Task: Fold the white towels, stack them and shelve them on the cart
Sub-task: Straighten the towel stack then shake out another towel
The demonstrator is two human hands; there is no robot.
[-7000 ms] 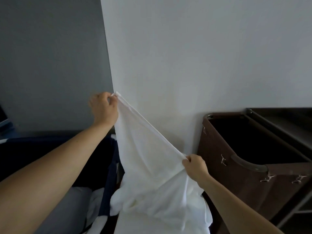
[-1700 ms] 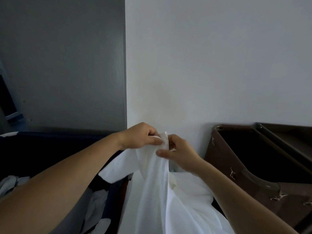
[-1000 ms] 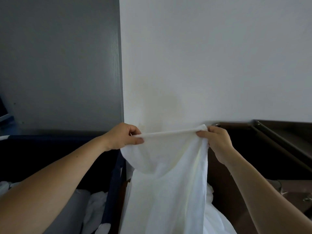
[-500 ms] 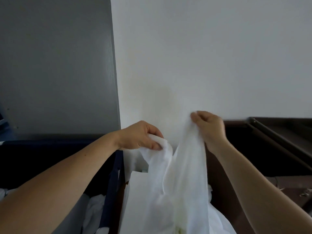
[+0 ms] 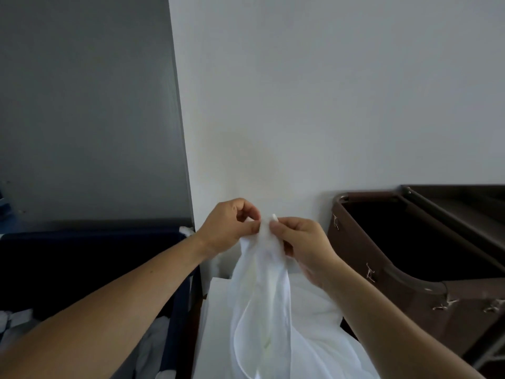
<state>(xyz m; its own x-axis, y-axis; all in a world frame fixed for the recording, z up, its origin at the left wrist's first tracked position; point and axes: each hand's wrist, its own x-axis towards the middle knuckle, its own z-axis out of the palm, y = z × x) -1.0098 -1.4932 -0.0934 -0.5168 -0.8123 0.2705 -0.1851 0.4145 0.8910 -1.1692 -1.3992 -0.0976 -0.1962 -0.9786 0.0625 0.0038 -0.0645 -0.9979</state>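
A white towel (image 5: pixel 262 302) hangs in long folds in front of me, its top corners brought together at chest height. My left hand (image 5: pixel 229 228) pinches the top of the towel from the left. My right hand (image 5: pixel 300 242) pinches the same bunched top from the right, fingertips almost touching the left hand's. The towel's lower part trails onto a white surface (image 5: pixel 216 310) below, where more white cloth (image 5: pixel 322 321) lies crumpled. The cart's dark shelf edge (image 5: pixel 448 212) shows at the far right.
A brown fabric hamper (image 5: pixel 396 272) with an open dark mouth stands right of the towel. A dark blue bin (image 5: pixel 90 269) holding white linen (image 5: pixel 153 340) stands on the left. A white wall and a grey panel rise close behind.
Half a second ago my hands held the towel's top edge apart, the right one higher. They have come together, so the corners meet and the towel hangs doubled.
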